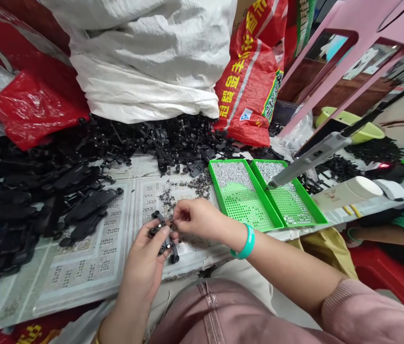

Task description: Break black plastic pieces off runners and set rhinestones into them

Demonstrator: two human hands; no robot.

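My left hand [148, 260] is closed around a small black plastic part [162, 236] with round ends, held just above the paper-covered table [90, 267]. My right hand [196, 218], with a teal wristband, is pinched at the top of that same part; whatever sits between the fingertips is too small to name. A scatter of tiny metal screws [187, 188] lies on the table just beyond both hands.
A big heap of black plastic parts [80, 162] fills the left and back. Two green perforated trays [259, 196] of small screws stand to the right, with an electric screwdriver [316, 153] resting over them. White and red sacks [152, 52] stand behind. Another person's arm [384, 234] is at the right.
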